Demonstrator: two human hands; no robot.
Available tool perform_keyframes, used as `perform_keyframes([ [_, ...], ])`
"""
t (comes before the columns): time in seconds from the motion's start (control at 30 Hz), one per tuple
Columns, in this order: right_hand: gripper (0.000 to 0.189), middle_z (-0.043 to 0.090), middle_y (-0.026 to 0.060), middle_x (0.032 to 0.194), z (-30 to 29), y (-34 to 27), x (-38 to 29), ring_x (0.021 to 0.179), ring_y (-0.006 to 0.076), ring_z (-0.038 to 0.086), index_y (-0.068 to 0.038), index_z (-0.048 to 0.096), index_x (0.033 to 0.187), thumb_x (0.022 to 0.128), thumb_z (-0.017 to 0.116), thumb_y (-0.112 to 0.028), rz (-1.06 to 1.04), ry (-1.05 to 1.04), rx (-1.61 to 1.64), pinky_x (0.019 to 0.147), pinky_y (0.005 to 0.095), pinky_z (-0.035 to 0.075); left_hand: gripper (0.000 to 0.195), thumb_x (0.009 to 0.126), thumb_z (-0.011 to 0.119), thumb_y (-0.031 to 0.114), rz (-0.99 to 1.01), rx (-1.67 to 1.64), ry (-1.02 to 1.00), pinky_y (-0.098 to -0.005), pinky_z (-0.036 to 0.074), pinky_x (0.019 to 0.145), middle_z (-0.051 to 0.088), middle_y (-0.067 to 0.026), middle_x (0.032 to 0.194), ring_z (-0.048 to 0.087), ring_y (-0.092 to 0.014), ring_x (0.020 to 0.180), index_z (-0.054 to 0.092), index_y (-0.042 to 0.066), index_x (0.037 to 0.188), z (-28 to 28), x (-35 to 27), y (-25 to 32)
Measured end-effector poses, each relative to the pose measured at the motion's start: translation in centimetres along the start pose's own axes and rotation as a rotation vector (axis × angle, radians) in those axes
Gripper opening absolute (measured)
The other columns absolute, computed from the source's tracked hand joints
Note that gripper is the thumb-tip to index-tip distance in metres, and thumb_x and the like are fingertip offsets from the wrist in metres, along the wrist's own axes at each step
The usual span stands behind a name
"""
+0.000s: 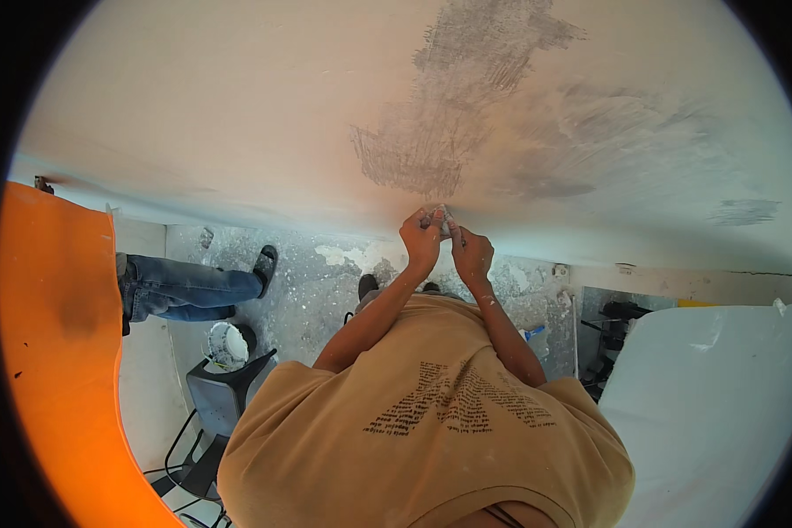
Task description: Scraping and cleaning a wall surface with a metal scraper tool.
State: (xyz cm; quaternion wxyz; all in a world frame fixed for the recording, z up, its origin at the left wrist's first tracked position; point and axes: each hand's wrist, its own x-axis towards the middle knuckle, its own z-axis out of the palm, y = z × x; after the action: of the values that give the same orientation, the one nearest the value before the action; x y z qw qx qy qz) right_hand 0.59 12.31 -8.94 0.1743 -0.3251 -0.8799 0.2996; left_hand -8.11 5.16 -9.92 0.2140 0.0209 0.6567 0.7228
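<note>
Both my hands meet in front of me, close to the pale wall [270, 86]. Between their fingertips is a small, pale, dusty piece [445, 226], possibly folded sandpaper; the fingers cover much of it. My left hand [420, 239] pinches it from the left, thumb on top. From the right, my right hand [473, 254] grips its other side. White dust or filler marks the fingers. Just beyond the hands, the wall carries a grey, scratched patch [422, 155], with smeared grey marks [620, 138] to its right.
At left, a person in jeans [195, 280] stands behind an orange panel [59, 317]. A bucket [228, 344] of white material rests near a dark chair [218, 402]. The floor [297, 310] is spattered. A blue-handled tool [533, 332] and a large white surface [706, 402] are at right.
</note>
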Motion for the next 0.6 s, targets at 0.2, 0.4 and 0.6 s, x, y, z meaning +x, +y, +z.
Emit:
perform_keyframes([
  [0.2, 0.044, 0.061, 0.017, 0.06, -0.1, -0.7, 0.2, 0.057, 0.0367, 0.061, -0.011, 0.073, 0.083, 0.097, 0.049, -0.045, 0.036, -0.013, -0.035, 0.053, 0.0445, 0.045, 0.019, 0.092, 0.064, 0.01, -0.027, -0.231, 0.107, -0.0272, 0.054, 0.052, 0.065, -0.007, 0.073, 0.06, -0.009, 0.063, 0.061, -0.005, 0.081, 0.6, -1.5, 1.4],
  [0.4, 0.043, 0.06, 0.0169, 0.06, -0.1, -1.3, 1.2, 0.057, 0.0381, 0.06, -0.011, 0.071, 0.078, 0.096, 0.051, -0.045, 0.0, -0.004, -0.055, 0.053, 0.0448, 0.045, 0.015, 0.092, 0.063, 0.009, 0.014, -0.139, 0.121, -0.0252, 0.054, 0.055, 0.065, -0.0068, 0.074, 0.059, -0.008, 0.064, 0.064, -0.006, 0.088, 0.3, -0.7, 0.5],
  [0.6, 0.044, 0.059, 0.0167, 0.058, -0.1, -1.3, 0.4, 0.057, 0.0394, 0.059, -0.01, 0.066, 0.074, 0.096, 0.051, -0.044, -0.037, 0.046, -0.006, 0.053, 0.0456, 0.045, 0.015, 0.091, 0.065, 0.01, 0.016, -0.054, 0.094, -0.0241, 0.052, 0.062, 0.062, -0.0029, 0.071, 0.053, -0.007, 0.062, 0.066, -0.005, 0.089, -0.2, -0.5, -1.1],
])
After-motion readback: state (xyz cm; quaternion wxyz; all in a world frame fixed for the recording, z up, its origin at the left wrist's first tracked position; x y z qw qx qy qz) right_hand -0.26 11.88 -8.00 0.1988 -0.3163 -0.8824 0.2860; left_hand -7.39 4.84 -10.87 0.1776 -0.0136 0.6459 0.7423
